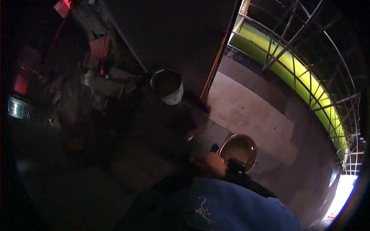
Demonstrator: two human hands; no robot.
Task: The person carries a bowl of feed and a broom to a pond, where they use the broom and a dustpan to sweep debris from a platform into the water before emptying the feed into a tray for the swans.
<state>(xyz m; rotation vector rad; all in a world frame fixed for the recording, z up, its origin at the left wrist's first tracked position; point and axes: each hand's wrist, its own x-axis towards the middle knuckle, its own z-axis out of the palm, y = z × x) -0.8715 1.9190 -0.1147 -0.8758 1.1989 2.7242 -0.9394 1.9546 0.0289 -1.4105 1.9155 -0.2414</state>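
Metal bowl (pixel 239 151), hand (pixel 211 164) beside rim, dim

Very dim overall, with most of the left half sunk in near-black shadow and detail lost. The brightest light is a yellow-green glow along the curved railing (pixel 308 81) at right, and a blown-out white patch at the lower right corner. Small red glints show at upper left. Strong fisheye bending curves the edges, ringed by a black vignette; everything looks soft and grainy
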